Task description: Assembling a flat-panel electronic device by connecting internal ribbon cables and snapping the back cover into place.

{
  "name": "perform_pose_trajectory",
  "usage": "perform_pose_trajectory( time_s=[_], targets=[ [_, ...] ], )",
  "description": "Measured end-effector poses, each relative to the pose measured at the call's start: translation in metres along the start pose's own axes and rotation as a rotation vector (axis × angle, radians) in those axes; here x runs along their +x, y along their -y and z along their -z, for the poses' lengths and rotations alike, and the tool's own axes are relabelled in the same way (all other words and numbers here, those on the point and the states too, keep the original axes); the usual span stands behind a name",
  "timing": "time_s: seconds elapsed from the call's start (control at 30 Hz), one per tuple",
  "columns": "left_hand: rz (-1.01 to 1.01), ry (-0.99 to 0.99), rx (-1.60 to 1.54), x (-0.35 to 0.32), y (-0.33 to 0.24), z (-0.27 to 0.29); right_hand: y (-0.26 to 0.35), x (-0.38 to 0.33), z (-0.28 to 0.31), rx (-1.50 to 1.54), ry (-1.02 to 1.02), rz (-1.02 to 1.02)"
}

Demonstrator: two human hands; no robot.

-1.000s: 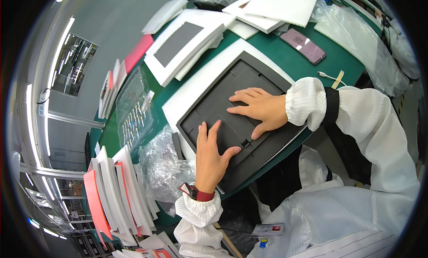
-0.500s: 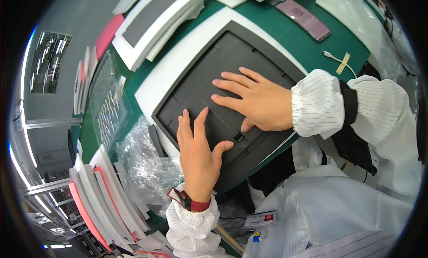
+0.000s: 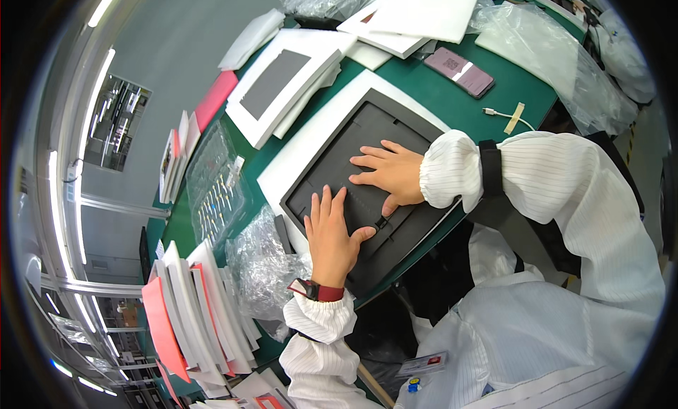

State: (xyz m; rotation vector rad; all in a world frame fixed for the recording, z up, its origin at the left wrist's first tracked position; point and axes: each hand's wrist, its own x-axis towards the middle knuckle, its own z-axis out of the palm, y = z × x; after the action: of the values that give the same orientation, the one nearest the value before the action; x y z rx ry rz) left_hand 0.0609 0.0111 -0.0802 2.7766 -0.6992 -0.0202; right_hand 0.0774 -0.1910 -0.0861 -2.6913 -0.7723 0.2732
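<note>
Green matting covers your workbench (image 3: 438,91), crowded with foam and plastic at every edge. Your left hand (image 3: 332,232) lies flat, fingers together and thumb splayed, on the near-left part of the dark flat panel (image 3: 353,155); your right hand (image 3: 385,172) rests palm down at two o'clock from it, fingers loosely spread, thumb tucked toward the panel's near edge. Both palms bear on the panel, likely to keep it seated on the white foam sheet (image 3: 311,144) beneath. At twelve o'clock sits a second foam-framed grey panel (image 3: 272,80); a phone (image 3: 462,70) lies at one o'clock, crinkled plastic bags (image 3: 258,257) at nine, stacked white and red sheets (image 3: 187,310) at eight.
</note>
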Motion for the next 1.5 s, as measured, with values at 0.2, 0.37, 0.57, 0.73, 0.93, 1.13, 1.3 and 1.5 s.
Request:
perform_pose_trajectory(
  time_s=[0.2,0.37,0.57,0.73,0.93,1.13,1.3,1.5],
  targets=[
    [-0.039,0.046,0.058,0.006,0.007,-0.006,-0.002,0.009,0.008,-0.192,-0.026,0.077],
    [0.006,0.149,-0.051,0.007,0.014,0.003,0.003,0.01,0.011,-0.167,0.038,0.067],
    [0.016,0.216,-0.045,-0.003,0.008,0.004,-0.004,0.0,-0.002,-0.099,-0.03,0.118],
    [-0.032,-0.015,-0.012,-0.016,-0.005,0.008,0.005,-0.015,-0.011,-0.211,-0.19,0.143],
    [0.068,-0.007,-0.07,-0.07,-0.043,0.03,-0.023,-0.111,0.013,-0.068,-0.429,0.144],
    [0.061,-0.058,0.035,-0.092,-0.032,0.014,-0.059,-0.135,0.011,-0.188,-0.328,0.112],
    [-0.056,-0.121,-0.003,-0.1,-0.025,0.01,-0.051,-0.136,0.029,-0.544,-0.156,0.18],
    [-0.026,-0.13,-0.068,-0.106,-0.024,0.018,-0.05,-0.129,0.034,-0.546,-0.13,0.319]
  ],
)
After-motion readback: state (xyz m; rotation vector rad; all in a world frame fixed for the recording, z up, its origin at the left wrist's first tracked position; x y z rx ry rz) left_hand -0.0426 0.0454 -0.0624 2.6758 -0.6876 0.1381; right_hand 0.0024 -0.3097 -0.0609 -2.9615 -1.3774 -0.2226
